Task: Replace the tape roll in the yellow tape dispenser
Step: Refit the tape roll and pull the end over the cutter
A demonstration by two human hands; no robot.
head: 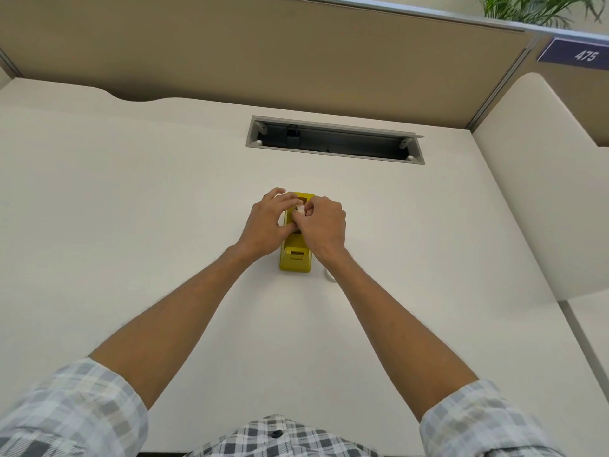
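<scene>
A yellow tape dispenser (295,258) stands on the white desk (131,192), its cutter end toward me. Both of my hands meet over its roll cavity. My left hand (268,222) and my right hand (324,224) pinch a pale tape roll (300,208) between their fingertips, right above the open cavity. Most of the roll is hidden by my fingers. A small white curved object (329,275) peeks out on the desk beside my right wrist, mostly covered by the forearm; I cannot tell what it is.
An open cable tray slot (334,141) is cut into the desk behind the dispenser. A beige partition (263,51) closes off the back, with a side panel (543,192) at the right.
</scene>
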